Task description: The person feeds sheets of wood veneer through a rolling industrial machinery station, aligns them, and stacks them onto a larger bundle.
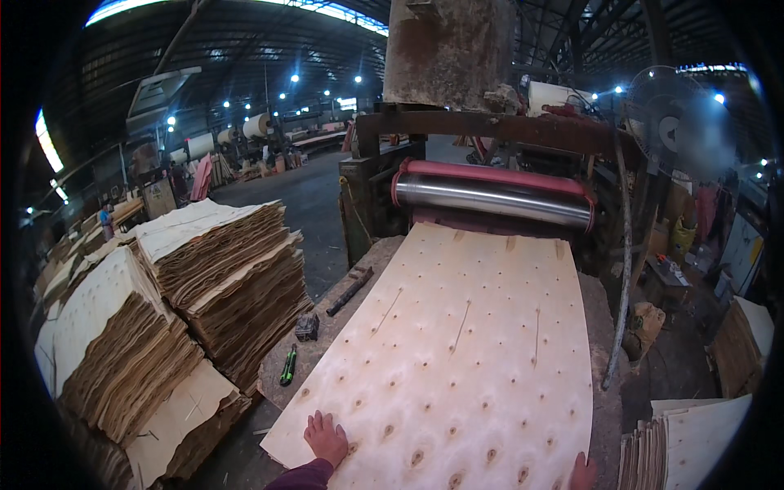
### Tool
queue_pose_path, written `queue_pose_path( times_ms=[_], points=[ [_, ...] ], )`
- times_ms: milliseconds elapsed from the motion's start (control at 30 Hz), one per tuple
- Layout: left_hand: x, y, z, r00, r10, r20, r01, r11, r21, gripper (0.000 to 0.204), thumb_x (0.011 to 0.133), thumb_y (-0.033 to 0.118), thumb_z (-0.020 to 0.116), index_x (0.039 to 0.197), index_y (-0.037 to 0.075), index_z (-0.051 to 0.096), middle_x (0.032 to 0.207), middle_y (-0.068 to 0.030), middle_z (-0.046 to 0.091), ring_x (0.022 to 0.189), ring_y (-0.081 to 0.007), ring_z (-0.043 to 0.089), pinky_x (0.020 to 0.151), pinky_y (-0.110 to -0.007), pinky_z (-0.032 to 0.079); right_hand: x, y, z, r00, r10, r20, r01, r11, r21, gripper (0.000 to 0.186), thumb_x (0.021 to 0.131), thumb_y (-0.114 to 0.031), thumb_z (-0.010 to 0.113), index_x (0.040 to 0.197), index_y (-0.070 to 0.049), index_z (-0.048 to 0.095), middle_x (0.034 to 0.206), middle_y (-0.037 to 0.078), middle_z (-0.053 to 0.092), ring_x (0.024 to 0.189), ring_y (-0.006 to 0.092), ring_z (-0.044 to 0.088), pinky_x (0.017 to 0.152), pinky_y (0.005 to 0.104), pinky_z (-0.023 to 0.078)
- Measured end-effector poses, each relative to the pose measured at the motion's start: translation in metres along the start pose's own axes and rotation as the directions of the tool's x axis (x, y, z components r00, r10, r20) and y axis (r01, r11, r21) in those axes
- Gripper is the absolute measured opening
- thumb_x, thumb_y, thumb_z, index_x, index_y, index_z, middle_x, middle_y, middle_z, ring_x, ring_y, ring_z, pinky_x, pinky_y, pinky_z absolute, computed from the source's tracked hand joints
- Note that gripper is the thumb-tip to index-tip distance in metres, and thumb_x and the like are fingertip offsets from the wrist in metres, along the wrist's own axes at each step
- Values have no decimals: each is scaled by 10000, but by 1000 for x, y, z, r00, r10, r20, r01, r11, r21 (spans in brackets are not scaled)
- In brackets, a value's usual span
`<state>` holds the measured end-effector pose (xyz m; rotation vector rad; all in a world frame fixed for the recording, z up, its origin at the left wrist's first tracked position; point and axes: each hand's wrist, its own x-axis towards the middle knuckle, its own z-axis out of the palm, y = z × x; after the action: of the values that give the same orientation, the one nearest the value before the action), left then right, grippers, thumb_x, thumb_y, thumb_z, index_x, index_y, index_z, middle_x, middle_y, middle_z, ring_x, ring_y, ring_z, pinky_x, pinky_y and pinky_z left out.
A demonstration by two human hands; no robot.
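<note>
A pale wood veneer sheet [482,343] with many dark knots and some splits lies on a worn table, its far end near a steel roller [490,200] with a red roll behind it. My left hand [325,438] rests on the sheet's near left part, fingers apart. My right hand [581,472], partly cut off by the lower edge, grips the sheet's right edge. Left of the sheet on the table [286,380] lie a green utility knife [288,364], a small dark block [307,327] and a dark bar [349,291].
Tall veneer stacks [229,269] stand at left, more [698,445] at lower right. A metal pole [622,310] and a fan [670,131] are right of the press frame [490,122]. A distant person [106,219] stands at left beside an open floor aisle [314,212].
</note>
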<state>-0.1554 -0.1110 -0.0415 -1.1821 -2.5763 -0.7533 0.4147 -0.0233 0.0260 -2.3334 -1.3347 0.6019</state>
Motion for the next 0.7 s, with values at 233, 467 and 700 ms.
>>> queue_pose_path(
  times_ms=[233, 467, 700],
  points=[
    [1, -1, 2, 1000, 3, -2, -3, 1000, 9, 451, 811, 218, 584, 1216, 28, 530, 1367, -224, 417, 1317, -400, 312, 1040, -516, 237, 4, 5, 6, 1000, -15, -26, 15, 1000, -15, 797, 881, -673, 363, 1240, 13, 553, 1201, 296, 564, 1136, 485, 509, 977, 525, 385],
    [1, -2, 2, 1000, -5, 4, 5, 1000, 10, 454, 811, 220, 585, 1218, 28, 528, 1369, -224, 417, 1314, -399, 315, 1043, -517, 235, 8, 12, 10, 999, -35, -34, 34, 999, -20, 799, 885, -668, 365, 1212, 33, 565, 1159, 299, 585, 1112, 479, 530, 950, 520, 407],
    [0, -1, 1, 1000, -5, 7, 5, 1000, -2, 453, 809, 217, 589, 1216, 28, 526, 1375, -224, 409, 1316, -401, 307, 1044, -521, 231, 14, 19, 15, 997, -51, -52, 50, 999, -17, 817, 888, -667, 362, 1204, 60, 558, 1168, 315, 573, 1133, 473, 519, 971, 514, 392]
  ],
)
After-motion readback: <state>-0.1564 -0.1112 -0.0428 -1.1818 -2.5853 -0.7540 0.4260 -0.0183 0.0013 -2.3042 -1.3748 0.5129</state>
